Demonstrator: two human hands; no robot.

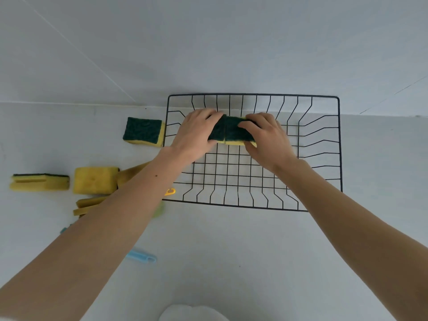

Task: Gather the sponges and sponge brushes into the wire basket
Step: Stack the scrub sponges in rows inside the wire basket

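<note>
On the pale table, from left to right, a sponge lies on its side with its green scouring face up and edge-on, and just beside it stands a second sponge showing only yellow foam. Farther back, a third sponge rests green side up, touching the left wall of the wire basket. Near the second sponge, yellowish strips lie partly hidden under the left forearm; what they belong to cannot be told. A light blue handle lies nearer the person, and a small orange loop peeks out by the basket's near left corner.

The black wire basket sits against the white wall. Inside it, toward the back, two sponges sit side by side, green faces up, edges touching. The left hand grips the left basket sponge, fingers curled over its far edge; the right hand grips the right basket sponge the same way. Whether they rest on the basket floor cannot be told.

Count: five sponges, two in the basket, three outside.
</note>
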